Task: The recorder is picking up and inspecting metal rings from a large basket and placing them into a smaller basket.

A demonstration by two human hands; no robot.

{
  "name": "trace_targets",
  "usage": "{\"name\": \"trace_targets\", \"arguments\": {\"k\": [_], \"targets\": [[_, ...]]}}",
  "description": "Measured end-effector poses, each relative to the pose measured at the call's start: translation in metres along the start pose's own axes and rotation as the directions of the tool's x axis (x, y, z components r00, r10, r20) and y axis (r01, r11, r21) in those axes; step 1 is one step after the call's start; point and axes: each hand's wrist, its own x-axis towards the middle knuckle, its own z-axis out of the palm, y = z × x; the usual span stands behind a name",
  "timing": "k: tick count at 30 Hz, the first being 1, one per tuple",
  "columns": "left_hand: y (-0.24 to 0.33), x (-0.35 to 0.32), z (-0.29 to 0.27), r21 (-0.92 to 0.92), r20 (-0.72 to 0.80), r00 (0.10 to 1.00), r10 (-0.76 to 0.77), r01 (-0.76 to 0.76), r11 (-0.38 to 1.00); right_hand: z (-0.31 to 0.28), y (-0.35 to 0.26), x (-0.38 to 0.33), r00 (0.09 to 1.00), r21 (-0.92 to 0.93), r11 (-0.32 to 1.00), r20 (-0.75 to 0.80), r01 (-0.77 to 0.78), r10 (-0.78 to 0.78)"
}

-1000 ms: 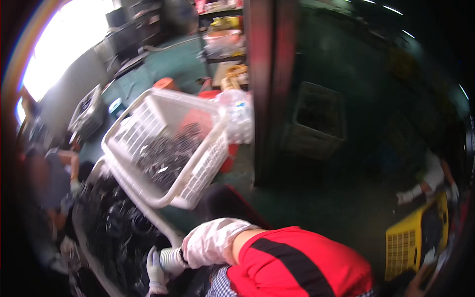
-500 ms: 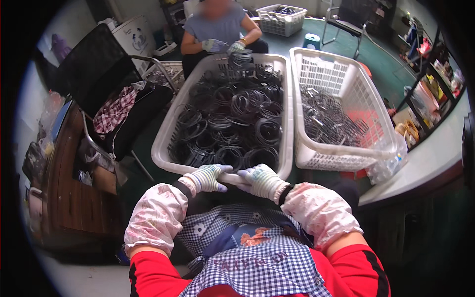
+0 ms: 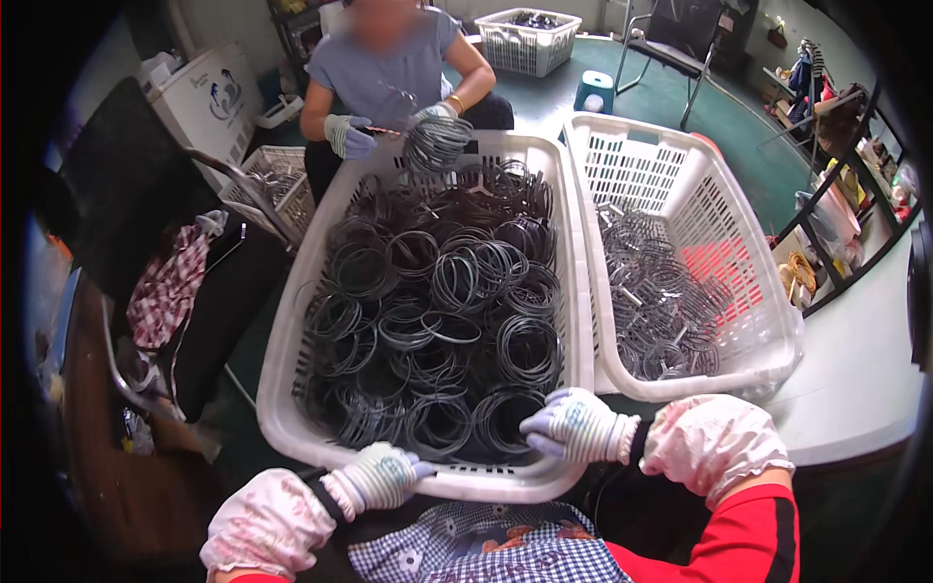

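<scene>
A large white plastic basket stands in front of me, filled with dark wire coils. My left hand, in a striped knit glove, lies at the basket's near rim with its fingers stretched along it. Over the near right corner reaches my right hand, gloved alike. Its fingers are apart, just beside the nearest coil, and I cannot tell whether they touch it. Across the basket, a co-worker's gloved hand is near a bundle of wire coils, which the co-worker's other hand holds.
A second white basket with loose wire coils stands close on the right. To the left is a black chair with a checked cloth. Farther back are a blue-green stool and another white basket.
My hands have moved apart along the near rim; the right one now reaches in over the coils. The basket appears larger and closer. The co-worker's hands have separated around the bundle.
</scene>
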Motion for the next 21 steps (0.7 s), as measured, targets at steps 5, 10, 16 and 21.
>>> {"name": "trace_targets", "arguments": {"k": [5, 10, 16, 21], "targets": [[-0.017, 0.003, 0.0, -0.234, 0.069, 0.997, 0.04, -0.023, 0.972, -0.004, 0.016, 0.004, 0.965, 0.131, 0.991, 0.26, 0.005, -0.039], [-0.022, 0.038, -0.05, -0.262, 0.755, 0.656, 0.017, 0.277, 0.924, -0.001, 0.028, 0.005, 0.966, 0.203, 0.977, 0.231, 0.07, -0.117], [-0.03, 0.021, -0.018, -0.393, 0.266, 0.963, 0.045, 0.066, 0.917, -0.012, 0.025, 0.015, 0.962, 0.169, 0.985, 0.266, 0.015, -0.061], [-0.014, 0.007, -0.006, -0.33, 0.204, 0.978, -0.03, 0.097, 0.939, -0.016, 0.015, 0.019, 0.965, 0.087, 0.995, 0.263, -0.04, 0.016]]}}
